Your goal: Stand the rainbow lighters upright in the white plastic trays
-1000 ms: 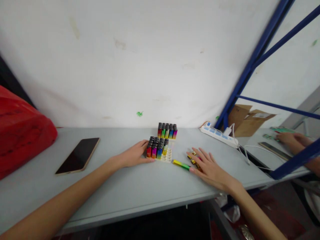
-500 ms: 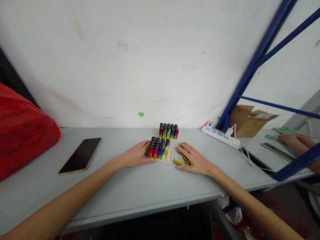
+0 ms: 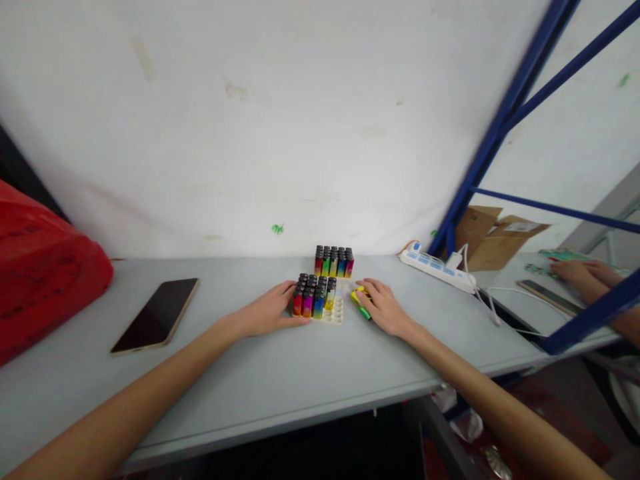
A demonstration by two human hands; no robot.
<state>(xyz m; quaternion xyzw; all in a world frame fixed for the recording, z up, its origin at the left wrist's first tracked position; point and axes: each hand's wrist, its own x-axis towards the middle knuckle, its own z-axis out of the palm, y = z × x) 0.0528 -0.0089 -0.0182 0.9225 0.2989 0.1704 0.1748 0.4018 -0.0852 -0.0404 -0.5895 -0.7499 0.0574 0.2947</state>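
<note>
My left hand [image 3: 270,310] is curved round the left side of a white holed tray [image 3: 333,315], thumb along its front edge and fingers behind. Upright lighters [image 3: 309,301] with black tops, in red, magenta, blue and yellow, fill its left part; holes at the right show bare. Just right of the tray, my right hand [image 3: 385,308] lies low on the table with bent fingers over loose yellow and green lighters [image 3: 361,305]. Its fingers partly hide them, so their number cannot be made out.
Behind the tray stands another block of upright lighters [image 3: 333,262]. A phone [image 3: 156,315] lies at left near a red bag [image 3: 45,267]. To the right are a white power strip [image 3: 437,267], a blue frame [image 3: 483,167], a cardboard box [image 3: 493,237] and another person's hands [image 3: 575,270].
My right hand has drawn its fingers closer round the loose lighters, which have turned and bunched together. My left hand stays at the tray. The view has shifted slightly.
</note>
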